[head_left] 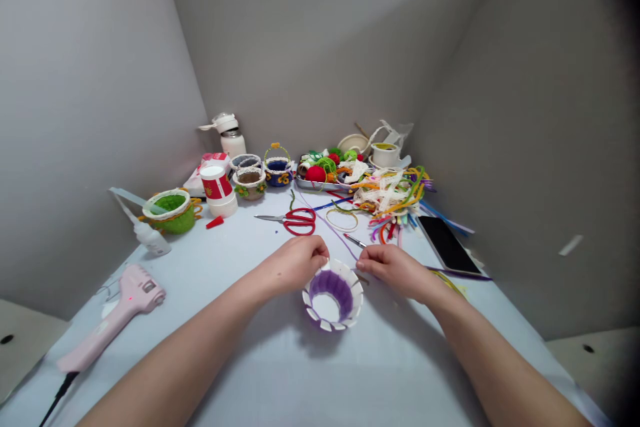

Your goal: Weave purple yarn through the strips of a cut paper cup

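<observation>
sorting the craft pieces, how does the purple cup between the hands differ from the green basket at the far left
The purple cup has slit white rim strips standing free above its purple weave; the green basket has a closed white rim with orange cord around it. The purple cup sits between the left hand and right hand, which pinches a purple strand; the green basket stands untouched beside the glue bottle. Both stand upright, open-topped.

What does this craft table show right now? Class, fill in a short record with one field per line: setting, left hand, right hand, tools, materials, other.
setting: pale table between grey walls
left hand: left hand grips the rim of a slit white paper cup woven with purple
right hand: right hand pinches a purple strand beside the cup
tools: red scissors, pink glue gun, glue bottle
materials: tray of pompoms, heap of pipe cleaners
other: green basket, black phone
</observation>
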A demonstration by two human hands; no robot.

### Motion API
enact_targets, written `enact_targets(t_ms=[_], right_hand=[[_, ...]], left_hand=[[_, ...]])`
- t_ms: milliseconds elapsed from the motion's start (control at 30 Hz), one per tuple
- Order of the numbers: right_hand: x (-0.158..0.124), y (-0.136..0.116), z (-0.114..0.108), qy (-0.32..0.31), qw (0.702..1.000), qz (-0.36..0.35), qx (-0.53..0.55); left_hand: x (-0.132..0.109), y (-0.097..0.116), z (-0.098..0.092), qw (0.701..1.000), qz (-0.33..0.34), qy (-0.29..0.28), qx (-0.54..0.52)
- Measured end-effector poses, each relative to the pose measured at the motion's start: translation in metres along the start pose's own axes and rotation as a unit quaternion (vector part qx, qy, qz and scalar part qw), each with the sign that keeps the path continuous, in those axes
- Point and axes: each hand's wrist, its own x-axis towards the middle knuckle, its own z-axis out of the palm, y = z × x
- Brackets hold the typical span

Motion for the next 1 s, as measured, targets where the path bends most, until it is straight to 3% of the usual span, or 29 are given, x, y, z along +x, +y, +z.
enact_targets(t_ms=[133,433,633,833,1000], right_hand=[[-0.001,0.001,-0.005,-0.013,0.998,-0.029,-0.053],[-0.007,-0.005,-0.003,-0.053,0.994,-0.074,-0.056],[-0.005,-0.009,0.007,-0.011,0.997,-0.073,0.018],[-0.006,-0.013,0.006,-0.006,0.998,-0.058,0.035],[-0.011,-0.021,0.002,-0.025,0.994,-0.052,0.096]], left_hand=[[0.0,0.001,0.001,1.0,0.009,0.008,0.006],[-0.003,0.001,0.001,1.0,0.014,-0.016,-0.019],[-0.001,0.004,0.0,0.995,0.024,-0.03,-0.095],[0.002,0.003,0.004,0.989,0.032,-0.041,-0.14],[0.005,-0.003,0.011,0.991,0.037,-0.015,-0.13]])
